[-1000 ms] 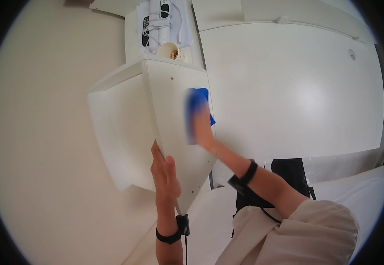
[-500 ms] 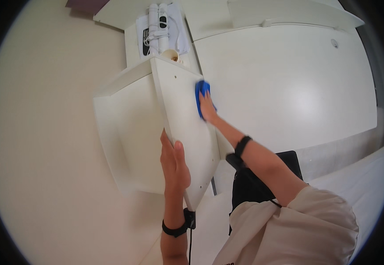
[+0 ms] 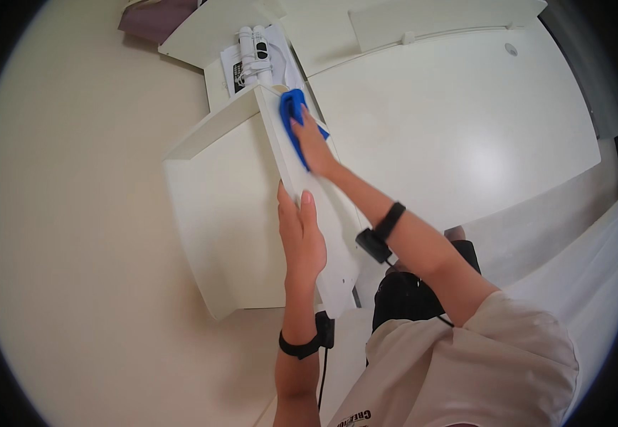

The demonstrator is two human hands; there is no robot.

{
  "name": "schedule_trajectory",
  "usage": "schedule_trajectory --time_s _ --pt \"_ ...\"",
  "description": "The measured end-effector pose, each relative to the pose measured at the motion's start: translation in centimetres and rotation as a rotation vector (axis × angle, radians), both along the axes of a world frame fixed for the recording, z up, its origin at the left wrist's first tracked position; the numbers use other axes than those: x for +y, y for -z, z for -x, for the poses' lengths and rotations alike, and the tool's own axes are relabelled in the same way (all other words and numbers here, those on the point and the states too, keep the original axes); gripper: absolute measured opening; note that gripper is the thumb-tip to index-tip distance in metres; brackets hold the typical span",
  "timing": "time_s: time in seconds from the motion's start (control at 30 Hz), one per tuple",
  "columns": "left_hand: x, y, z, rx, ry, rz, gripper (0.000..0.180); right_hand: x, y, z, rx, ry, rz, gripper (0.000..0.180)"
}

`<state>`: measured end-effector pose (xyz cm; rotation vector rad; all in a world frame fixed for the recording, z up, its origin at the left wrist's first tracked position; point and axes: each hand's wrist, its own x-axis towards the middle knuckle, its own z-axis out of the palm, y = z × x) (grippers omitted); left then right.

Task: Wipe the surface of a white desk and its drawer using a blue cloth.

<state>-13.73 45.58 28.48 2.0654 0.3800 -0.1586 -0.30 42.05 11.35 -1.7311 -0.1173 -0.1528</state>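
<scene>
A white panel [image 3: 339,242] with small holes forms one side of a white box-like furniture piece [image 3: 227,206] that stands against the wall. Around the panel's left edge, my left hand [image 3: 302,238] is closed, its thumb on the near face and its fingers behind. My right hand [image 3: 314,151] presses a folded blue cloth [image 3: 293,107] flat on the panel's upper part, by the far end. The palm and fingers cover much of the cloth. Both wrists wear black straps with small boxes.
A white desktop [image 3: 458,128] spreads to the right, with a round grommet [image 3: 511,49] at its far corner. Beyond the panel lie white corded tubes [image 3: 255,57] on papers, beside a mostly hidden cream cup [image 3: 280,89]. A purple item [image 3: 158,20] sits at the far left.
My right hand has slid the blue cloth up and left along the panel, toward its far end. My left hand still grips the edge. The view has shifted slightly; the cup is now more hidden.
</scene>
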Motion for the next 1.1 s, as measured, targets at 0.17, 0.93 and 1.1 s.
schedule_trajectory --time_s 0.17,0.93,1.1 --pt "-0.3 -0.1 -0.1 0.006 -0.035 0.048 0.063 -1.7 10.6 4.9 0.317 -0.152 0.296 0.050" --pt "-0.9 -0.7 -1.5 0.119 -0.075 -0.247 0.064 -0.2 13.2 3.5 0.173 -0.115 0.358 0.041" --pt "0.0 -0.2 -1.8 0.192 -0.099 -0.273 0.064 0.2 8.1 15.1 0.617 -0.034 0.083 0.058"
